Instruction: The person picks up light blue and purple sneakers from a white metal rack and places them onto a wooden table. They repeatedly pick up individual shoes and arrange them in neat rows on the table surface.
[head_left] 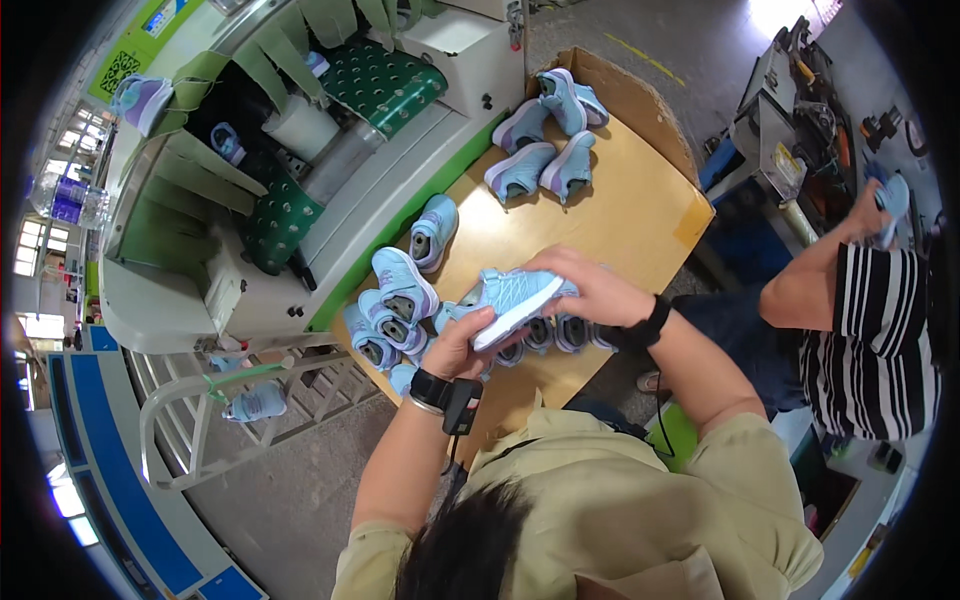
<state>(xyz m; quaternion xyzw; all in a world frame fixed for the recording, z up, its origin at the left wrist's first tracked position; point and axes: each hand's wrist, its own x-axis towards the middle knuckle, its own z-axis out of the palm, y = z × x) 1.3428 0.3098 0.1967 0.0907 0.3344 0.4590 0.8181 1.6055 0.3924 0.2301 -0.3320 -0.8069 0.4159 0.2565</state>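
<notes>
Between my two hands is a light blue sneaker [512, 298] with a white sole and pale laces, tilted above the table. My left hand [458, 346] is closed around one end of it, by the sole. My right hand [598, 290] grips the other end, fingers over the top and thumb hidden. Several similar sneakers [402, 280] with lilac parts stand to the left of the held one. More shoes [540, 333] are in a row beneath my hands, partly covered by them.
The wooden table [630, 215] carries further sneakers [520, 170] at its far end, by a cardboard edge [640, 100]. At left a machine has green perforated belts [385, 85] and hanging strips. A metal rack [190, 410] stands lower left. A co-worker in a striped shirt [870, 340] holds a blue shoe.
</notes>
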